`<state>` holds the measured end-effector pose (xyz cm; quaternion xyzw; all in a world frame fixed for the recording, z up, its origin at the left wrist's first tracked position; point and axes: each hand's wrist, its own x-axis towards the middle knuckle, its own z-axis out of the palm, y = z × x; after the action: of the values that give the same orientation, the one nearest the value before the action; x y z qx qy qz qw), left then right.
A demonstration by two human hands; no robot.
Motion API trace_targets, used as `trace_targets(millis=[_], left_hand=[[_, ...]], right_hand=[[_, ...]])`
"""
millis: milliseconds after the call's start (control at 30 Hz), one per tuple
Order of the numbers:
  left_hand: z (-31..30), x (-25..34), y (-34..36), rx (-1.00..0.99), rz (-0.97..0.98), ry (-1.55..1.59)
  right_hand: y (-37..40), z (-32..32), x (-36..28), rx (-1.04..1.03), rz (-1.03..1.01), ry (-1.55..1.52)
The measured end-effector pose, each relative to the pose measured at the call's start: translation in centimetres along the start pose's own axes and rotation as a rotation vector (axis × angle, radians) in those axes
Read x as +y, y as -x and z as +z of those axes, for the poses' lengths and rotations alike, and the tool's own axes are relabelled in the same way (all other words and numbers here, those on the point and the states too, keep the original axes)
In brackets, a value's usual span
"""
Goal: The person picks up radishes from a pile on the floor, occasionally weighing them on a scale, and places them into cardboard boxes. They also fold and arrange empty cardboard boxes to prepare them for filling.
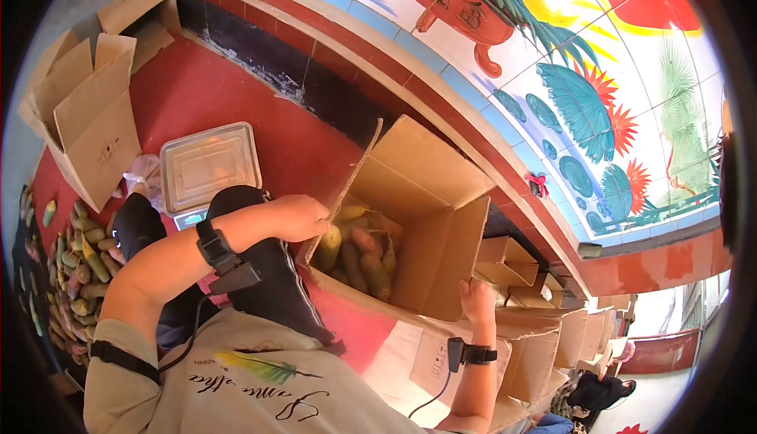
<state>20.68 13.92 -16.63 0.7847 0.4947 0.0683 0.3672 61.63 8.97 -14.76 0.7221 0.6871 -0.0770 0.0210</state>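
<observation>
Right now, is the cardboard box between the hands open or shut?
Open: the cardboard box is uncovered, with vegetables showing inside.

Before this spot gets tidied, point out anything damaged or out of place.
The long black wall-base strip has whitish marks, so it looks scraped. One oblong green produce piece lies on the red floor, apart from the green-and-brown heap of produce.

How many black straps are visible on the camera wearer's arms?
3: a left forearm strap behind the left hand, a left upper-arm strap, and a right wrist strap below the right hand. More may be hidden from view.
</observation>
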Motion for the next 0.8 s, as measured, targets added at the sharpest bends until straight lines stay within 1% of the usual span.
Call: trace_targets(millis=[67, 100, 133, 200, 267, 300, 333, 367, 433, 467, 533, 567, 600, 633, 667, 800], left_hand=[[-1.1, 0.1, 1.0, -0.091, 0.087, 0.306], [-1.9, 0.4, 1.8, -0.096, 0.031, 0.427], [-2.3, 0.1, 2.3, -0.050, 0.067, 0.434], [-3.6, -0.4, 3.9, 0.083, 0.024, 0.472], [-4.4, -1.6, 5.7, 0.290, -0.044, 0.594], [-5.1, -3.2, 6.5, 0.351, -0.025, 0.475], [-4.9, -5.5, 7.5, 0.518, -0.074, 0.447], [-5.3, -6.6, 8.5, 0.599, -0.097, 0.429], [-6.0, -9.0, 10.4, 0.738, -0.123, 0.408], [-6.1, -10.6, 11.4, 0.795, -0.125, 0.404], [-6.0, -12.3, 13.2, 0.826, -0.124, 0.440], [-5.7, -13.3, 13.9, 0.812, -0.110, 0.441], [-5.4, -14.3, 14.7, 0.834, -0.165, 0.447], [-5.2, -14.9, 15.4, 0.862, -0.222, 0.450], [-4.9, -15.2, 16.0, 0.862, -0.213, 0.446], [-3.5, -15.4, 17.8, 0.877, -0.220, 0.386]], right_hand=[[-0.7, -0.1, 0.9, -0.035, -0.011, 0.041], [-0.7, -0.2, 1.3, -0.063, -0.013, 0.079], [-0.5, -0.4, 1.2, -0.063, 0.013, 0.085], [-0.2, -0.5, 0.2, -0.052, 0.002, 0.072], [0.1, -0.8, -0.8, -0.091, 0.006, 0.060], [0.4, -1.0, -1.3, -0.123, 0.001, 0.106], [0.6, -1.2, -1.9, -0.156, -0.006, 0.151], [1.0, -1.3, -2.4, -0.156, 0.027, 0.151], [1.7, -1.3, -3.1, 0.080, -0.013, 0.126], [1.9, -1.2, -3.0, 0.082, 0.011, 0.128], [2.3, -1.0, -2.4, 0.217, 0.037, 0.048], [2.6, -1.1, -2.1, 0.216, 0.079, 0.031], [3.1, -1.0, -1.5, 0.222, 0.093, 0.029], [3.4, -0.7, -0.8, 0.269, 0.104, 0.000], [3.7, -0.4, -0.1, 0.317, 0.111, -0.029], [5.5, 0.9, 2.6, 0.380, 0.189, -0.074]])
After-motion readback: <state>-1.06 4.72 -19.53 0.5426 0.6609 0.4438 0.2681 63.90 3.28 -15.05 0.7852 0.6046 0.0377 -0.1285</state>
